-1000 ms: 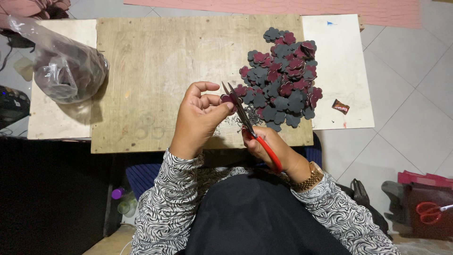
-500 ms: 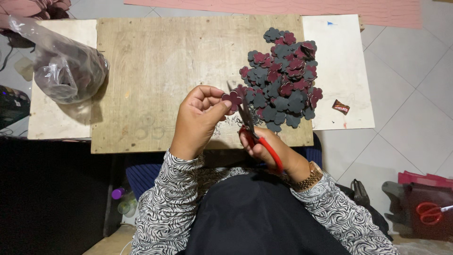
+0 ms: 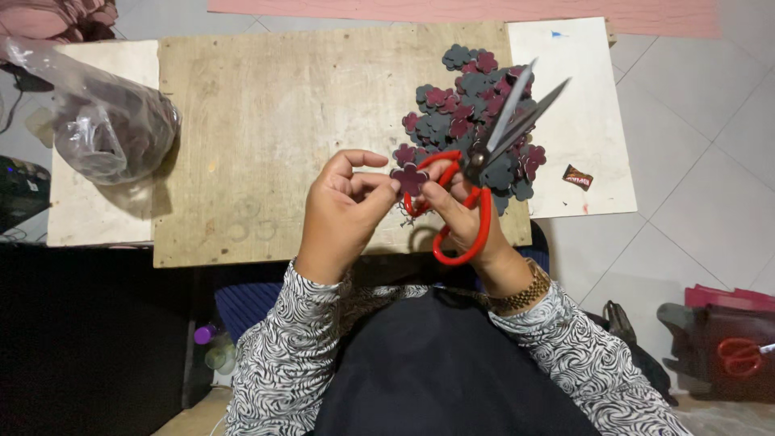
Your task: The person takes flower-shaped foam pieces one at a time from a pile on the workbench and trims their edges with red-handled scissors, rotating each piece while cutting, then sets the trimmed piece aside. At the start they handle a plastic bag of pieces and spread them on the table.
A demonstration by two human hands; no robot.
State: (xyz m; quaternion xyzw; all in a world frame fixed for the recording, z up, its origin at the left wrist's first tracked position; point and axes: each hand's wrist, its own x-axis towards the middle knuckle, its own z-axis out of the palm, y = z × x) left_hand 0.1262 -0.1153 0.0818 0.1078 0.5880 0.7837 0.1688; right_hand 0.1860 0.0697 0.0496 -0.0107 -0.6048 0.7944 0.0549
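Note:
My left hand pinches a small dark red flower-shaped cutout between thumb and fingers, above the near edge of a wooden board. My right hand holds red-handled scissors with the blades open and pointing up to the right; its fingertips also touch the cutout. Behind the scissors lies a pile of dark grey and dark red flower cutouts on the board.
A clear plastic bag with dark pieces lies on a white panel at the left. A white board with a small wrapper lies at the right. Another pair of red scissors rests on a box at the lower right.
The scissors have swung from pointing down at the cutout to pointing up and right, blades open. Both hands now meet at the single cutout.

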